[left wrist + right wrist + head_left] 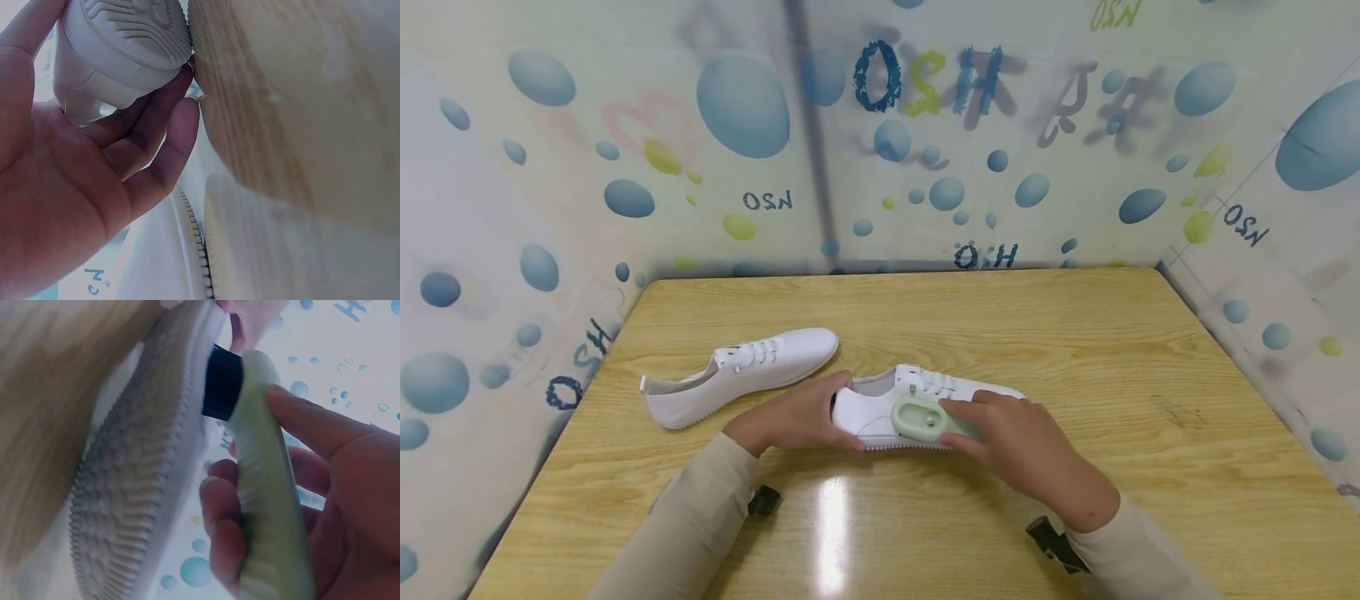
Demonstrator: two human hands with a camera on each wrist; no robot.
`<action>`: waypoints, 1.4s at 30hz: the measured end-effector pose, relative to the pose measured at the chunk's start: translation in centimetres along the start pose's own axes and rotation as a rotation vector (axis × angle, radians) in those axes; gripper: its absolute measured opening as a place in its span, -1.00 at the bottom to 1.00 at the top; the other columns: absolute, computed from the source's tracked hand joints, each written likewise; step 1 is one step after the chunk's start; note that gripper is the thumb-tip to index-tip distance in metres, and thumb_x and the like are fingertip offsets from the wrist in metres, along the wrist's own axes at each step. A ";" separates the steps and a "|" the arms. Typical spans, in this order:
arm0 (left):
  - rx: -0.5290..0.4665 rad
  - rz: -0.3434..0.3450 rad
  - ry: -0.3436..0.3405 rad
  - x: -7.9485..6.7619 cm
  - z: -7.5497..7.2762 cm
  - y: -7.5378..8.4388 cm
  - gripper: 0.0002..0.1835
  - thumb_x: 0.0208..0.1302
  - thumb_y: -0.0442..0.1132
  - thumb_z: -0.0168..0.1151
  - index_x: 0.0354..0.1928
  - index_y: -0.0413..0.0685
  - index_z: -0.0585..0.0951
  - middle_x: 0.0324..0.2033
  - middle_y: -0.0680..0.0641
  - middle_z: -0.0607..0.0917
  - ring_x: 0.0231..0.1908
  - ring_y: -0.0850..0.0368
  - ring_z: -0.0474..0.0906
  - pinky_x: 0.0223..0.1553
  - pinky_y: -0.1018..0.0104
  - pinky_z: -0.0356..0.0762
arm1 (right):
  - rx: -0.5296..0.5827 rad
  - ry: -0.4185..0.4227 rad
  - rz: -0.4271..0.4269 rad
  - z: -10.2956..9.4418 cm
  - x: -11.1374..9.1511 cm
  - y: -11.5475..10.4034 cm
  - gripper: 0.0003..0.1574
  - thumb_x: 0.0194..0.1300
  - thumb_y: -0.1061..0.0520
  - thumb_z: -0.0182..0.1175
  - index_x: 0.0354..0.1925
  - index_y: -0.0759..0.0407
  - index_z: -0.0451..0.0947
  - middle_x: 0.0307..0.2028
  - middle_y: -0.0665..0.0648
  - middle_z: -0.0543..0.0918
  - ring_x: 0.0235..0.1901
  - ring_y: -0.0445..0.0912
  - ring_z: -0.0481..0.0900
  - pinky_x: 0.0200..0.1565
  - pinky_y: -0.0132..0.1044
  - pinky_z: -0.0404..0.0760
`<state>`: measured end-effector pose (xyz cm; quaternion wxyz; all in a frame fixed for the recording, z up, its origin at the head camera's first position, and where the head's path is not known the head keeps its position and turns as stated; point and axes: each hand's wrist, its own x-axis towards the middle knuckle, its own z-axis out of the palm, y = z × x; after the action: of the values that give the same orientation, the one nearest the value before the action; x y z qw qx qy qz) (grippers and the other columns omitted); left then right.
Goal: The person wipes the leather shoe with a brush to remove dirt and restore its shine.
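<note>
A white lace-up shoe (863,410) is held over the middle of the table with its toe to the right. My left hand (808,417) grips it round the heel; the left wrist view shows the ridged sole (134,28) beside the fingers. In my right hand (1018,442) is a light green brush (265,469), gripped by its handle. Its dark bristles (223,382) touch the near side of the shoe, just above the sole. A second white shoe (782,358) lies behind and to the left, toe pointing right.
The wood-grain table (1150,358) extends on all sides of the shoes. A patterned curtain (947,192) with blue dots and letters stands behind and at both sides. Black wrist devices (1052,542) sit under the sleeves.
</note>
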<state>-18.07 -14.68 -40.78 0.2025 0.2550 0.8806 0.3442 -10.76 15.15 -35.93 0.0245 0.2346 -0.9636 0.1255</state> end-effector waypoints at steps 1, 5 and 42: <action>0.000 -0.001 -0.001 0.0 0.0 0.0 -0.30 -0.13 0.16 0.62 -0.08 0.01 0.44 -0.27 0.07 0.57 -0.31 0.20 0.49 -0.29 0.33 0.48 | 0.001 -0.017 0.011 -0.3 0.0 0.1 -0.48 0.29 -0.21 0.31 0.15 -0.07 0.66 -0.13 0.11 0.74 -0.24 0.01 0.72 -0.35 -0.07 0.64; -0.004 -0.006 -0.005 0.0 0.0 -0.1 -0.30 -0.13 0.17 0.62 -0.07 0.01 0.43 -0.26 0.07 0.56 -0.30 0.19 0.48 -0.28 0.33 0.47 | -0.002 -0.077 0.051 -1.2 -0.2 0.3 -0.47 0.29 -0.23 0.30 0.14 -0.06 0.66 -0.11 0.10 0.74 -0.24 0.00 0.72 -0.40 -0.11 0.60; 0.003 -0.011 -0.005 -0.1 -0.1 0.1 -0.30 -0.13 0.18 0.61 -0.07 0.02 0.44 -0.27 0.06 0.55 -0.31 0.19 0.47 -0.30 0.33 0.46 | 0.009 -0.092 0.046 -1.6 -0.4 0.8 -0.47 0.28 -0.21 0.31 0.16 -0.09 0.65 -0.22 0.05 0.71 -0.39 -0.16 0.58 -0.41 -0.20 0.54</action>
<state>-18.05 -14.73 -40.63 0.2060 0.2514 0.8821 0.3411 -10.81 16.36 -34.62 -0.0238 0.2183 -0.9682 0.1195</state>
